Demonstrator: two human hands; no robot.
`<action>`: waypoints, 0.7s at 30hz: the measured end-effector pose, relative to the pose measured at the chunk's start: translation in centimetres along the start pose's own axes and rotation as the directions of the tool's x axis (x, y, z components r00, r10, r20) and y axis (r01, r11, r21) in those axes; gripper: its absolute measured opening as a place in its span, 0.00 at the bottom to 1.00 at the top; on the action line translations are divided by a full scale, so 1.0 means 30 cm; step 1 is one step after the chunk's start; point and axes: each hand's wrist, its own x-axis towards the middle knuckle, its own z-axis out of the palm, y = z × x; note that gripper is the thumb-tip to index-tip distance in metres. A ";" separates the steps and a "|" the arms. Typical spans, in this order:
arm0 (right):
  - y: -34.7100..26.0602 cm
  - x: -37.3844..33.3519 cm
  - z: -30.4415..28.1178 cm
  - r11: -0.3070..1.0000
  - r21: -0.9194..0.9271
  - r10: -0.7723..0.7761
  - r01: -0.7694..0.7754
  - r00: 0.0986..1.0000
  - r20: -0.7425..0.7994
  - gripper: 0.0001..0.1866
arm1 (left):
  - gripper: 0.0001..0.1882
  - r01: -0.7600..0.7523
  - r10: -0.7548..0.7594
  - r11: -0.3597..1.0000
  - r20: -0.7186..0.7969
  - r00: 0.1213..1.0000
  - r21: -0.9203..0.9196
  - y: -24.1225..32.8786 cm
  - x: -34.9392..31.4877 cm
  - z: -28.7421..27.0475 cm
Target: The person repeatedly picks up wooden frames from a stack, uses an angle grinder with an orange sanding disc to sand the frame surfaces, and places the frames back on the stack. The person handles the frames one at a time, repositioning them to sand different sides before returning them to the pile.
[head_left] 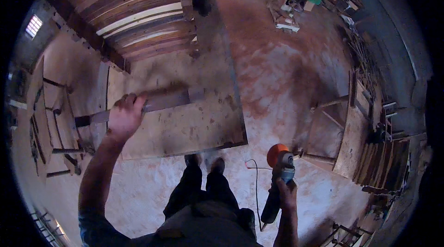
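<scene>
My left hand point(126, 116) is closed over a long, narrow wooden board point(170, 102) that lies across the worktable point(203, 127). The board's left end sticks out past the table's left edge. Off to the right of the table, my right hand point(287, 192) is wrapped round the body of an angle grinder point(273, 201). Its orange disc point(276, 154) points away from me and is apart from both table and board. Whether the disc is turning, I cannot tell.
A stack of wooden boards point(143, 20) rests on the far part of the table. The grinder's cord point(257, 182) hangs to the dusty floor. On the right stand another bench point(347, 150) and upright wood pieces point(381, 166). A wooden frame point(58, 122) stands left.
</scene>
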 end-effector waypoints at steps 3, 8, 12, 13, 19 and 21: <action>0.004 -0.005 0.019 1.000 0.008 -0.017 0.017 1.000 0.013 0.16 | 0.22 0.002 0.009 0.994 0.101 0.995 -0.109 -0.052 0.117 -0.049; -0.040 -0.027 0.042 1.000 0.011 -0.012 0.012 0.999 0.033 0.17 | 0.19 0.067 0.130 0.881 0.375 0.918 -0.468 -0.099 0.231 0.058; -0.075 -0.022 0.077 1.000 -0.019 0.013 -0.011 0.994 0.104 0.21 | 0.19 0.222 0.138 0.861 0.629 0.765 -0.458 -0.032 0.233 0.231; -0.086 -0.025 0.082 1.000 -0.021 0.024 -0.022 0.993 0.117 0.22 | 0.19 0.225 0.146 0.865 0.655 0.742 -0.448 -0.013 0.230 0.287; -0.115 -0.031 0.216 0.998 -0.055 0.001 0.011 0.974 0.226 0.23 | 0.19 0.074 0.074 0.957 0.482 0.873 -0.281 0.020 0.156 0.592; -0.130 -0.021 0.283 0.994 -0.112 0.043 -0.012 0.961 0.275 0.25 | 0.19 0.153 -0.046 0.960 0.410 0.911 -0.233 0.040 0.095 0.621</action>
